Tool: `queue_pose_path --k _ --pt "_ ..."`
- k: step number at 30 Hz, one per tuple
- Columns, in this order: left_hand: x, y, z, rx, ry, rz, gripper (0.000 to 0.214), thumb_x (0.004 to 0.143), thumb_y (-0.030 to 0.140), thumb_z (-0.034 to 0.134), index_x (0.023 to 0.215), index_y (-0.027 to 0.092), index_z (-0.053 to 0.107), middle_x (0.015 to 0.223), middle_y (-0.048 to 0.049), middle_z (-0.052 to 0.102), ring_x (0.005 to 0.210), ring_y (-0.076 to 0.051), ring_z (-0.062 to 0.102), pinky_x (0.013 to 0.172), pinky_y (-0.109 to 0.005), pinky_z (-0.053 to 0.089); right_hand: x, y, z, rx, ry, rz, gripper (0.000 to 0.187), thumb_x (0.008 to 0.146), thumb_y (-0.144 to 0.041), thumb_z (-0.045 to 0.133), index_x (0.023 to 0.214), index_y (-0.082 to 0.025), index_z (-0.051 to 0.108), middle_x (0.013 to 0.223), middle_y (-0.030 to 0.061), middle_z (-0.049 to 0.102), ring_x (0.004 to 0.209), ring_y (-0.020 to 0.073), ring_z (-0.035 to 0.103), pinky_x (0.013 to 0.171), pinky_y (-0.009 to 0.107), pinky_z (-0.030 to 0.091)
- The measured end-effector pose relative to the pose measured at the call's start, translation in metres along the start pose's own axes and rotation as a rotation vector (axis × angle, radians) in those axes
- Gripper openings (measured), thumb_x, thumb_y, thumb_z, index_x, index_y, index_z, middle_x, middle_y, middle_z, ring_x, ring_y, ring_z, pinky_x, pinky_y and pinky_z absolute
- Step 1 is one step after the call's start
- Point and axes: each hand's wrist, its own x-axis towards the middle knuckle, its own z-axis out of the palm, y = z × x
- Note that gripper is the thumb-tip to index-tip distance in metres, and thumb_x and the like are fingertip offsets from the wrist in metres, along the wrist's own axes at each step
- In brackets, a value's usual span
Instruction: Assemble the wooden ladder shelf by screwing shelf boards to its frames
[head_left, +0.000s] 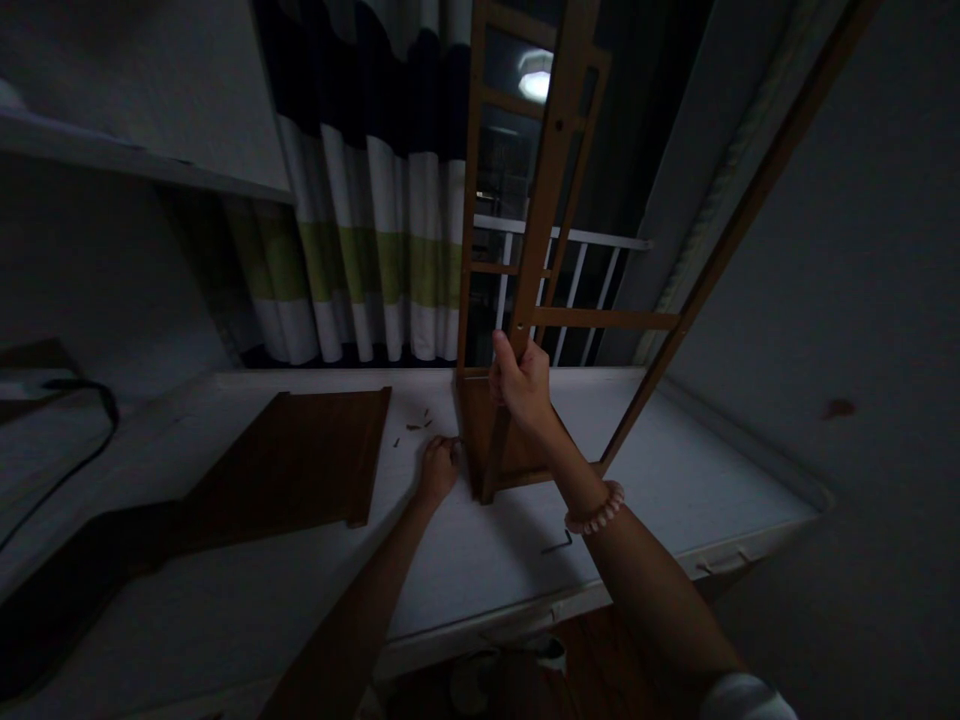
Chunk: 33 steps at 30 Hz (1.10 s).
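Brown panel (292,465) at eight o'clock, left hand (437,470) at seven, fingers curled, hold impossible to tell, tall brown wooden frame (538,215) six to one, right hand (520,385) clasping its drilled post (528,265), white tabletop (697,485) reaching front edge (750,547) at four.

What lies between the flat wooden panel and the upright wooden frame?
In the head view, several loose pieces, too small to identify, and the left hand lie between the wooden panel and the wooden frame.

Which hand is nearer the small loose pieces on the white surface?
Left: the left hand is beside the small loose pieces; the right hand is farther right, gripping the wooden upright.
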Motion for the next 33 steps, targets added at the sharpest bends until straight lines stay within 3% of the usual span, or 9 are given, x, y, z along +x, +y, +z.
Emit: queue_pose_path --k 9,17,21,25,28,31,33 --pt "0.016 -0.006 0.009 0.043 -0.015 0.058 0.028 0.078 0.012 0.041 0.092 0.011 0.065 0.086 -0.0105 0.057 0.082 -0.018 0.055 0.081 -0.029 0.042 -0.002 -0.003 0.0 0.02 -0.015 0.016 0.033 0.075 -0.047 0.049 0.062 -0.022 0.032 0.044 -0.0107 0.031 0.035 0.003 0.032 0.034 0.015 0.026" --pt "0.013 -0.003 0.009 0.034 -0.018 0.074 0.031 0.074 0.001 0.037 0.077 0.011 0.066 0.077 -0.008 0.057 0.077 -0.015 0.056 0.076 -0.025 0.045 -0.001 -0.001 0.001 0.02 -0.012 0.011 0.035 0.074 -0.049 0.05 0.061 -0.021 0.032 0.042 -0.011 0.033 0.034 0.0025 0.032 0.033 0.015 0.025" --pt "0.004 0.001 0.002 0.039 0.007 0.082 0.031 0.073 0.0 0.038 0.078 0.012 0.066 0.079 -0.0078 0.055 0.079 -0.016 0.054 0.079 -0.028 0.044 0.0 -0.001 0.002 0.028 0.01 0.008 0.034 0.074 -0.049 0.049 0.063 -0.021 0.033 0.043 -0.0113 0.032 0.033 0.0026 0.032 0.033 0.015 0.025" --pt "-0.016 0.007 -0.008 0.105 0.112 0.086 0.029 0.072 0.009 0.048 0.097 0.011 0.063 0.099 -0.0124 0.05 0.095 -0.023 0.046 0.087 -0.039 0.039 0.001 0.0 0.002 0.021 0.016 -0.001 0.034 0.074 -0.048 0.05 0.063 -0.021 0.033 0.043 -0.0113 0.032 0.034 0.0024 0.032 0.033 0.015 0.025" --pt "-0.031 0.012 -0.014 0.144 0.1 0.19 0.037 0.072 0.009 0.047 0.105 0.02 0.059 0.105 -0.0097 0.048 0.098 -0.024 0.044 0.083 -0.04 0.039 0.002 0.0 0.001 0.032 -0.001 -0.003 0.034 0.074 -0.048 0.05 0.062 -0.022 0.032 0.041 -0.0118 0.031 0.032 0.0024 0.031 0.032 0.015 0.024" --pt "-0.042 0.021 -0.017 0.101 0.047 0.231 0.031 0.075 0.008 0.042 0.095 0.018 0.063 0.096 -0.0093 0.054 0.094 -0.022 0.047 0.082 -0.036 0.04 0.003 0.0 0.001 0.046 -0.014 0.023 0.035 0.074 -0.049 0.049 0.062 -0.022 0.031 0.039 -0.0122 0.03 0.03 0.0027 0.029 0.03 0.016 0.022" --pt "-0.047 0.029 -0.019 0.044 0.042 0.138 0.03 0.077 0.007 0.038 0.089 0.014 0.064 0.09 -0.0105 0.058 0.091 -0.021 0.051 0.083 -0.033 0.04 0.003 0.0 0.002 0.042 -0.015 0.03 0.035 0.074 -0.049 0.049 0.061 -0.022 0.031 0.04 -0.0119 0.031 0.03 0.0027 0.029 0.03 0.016 0.022"
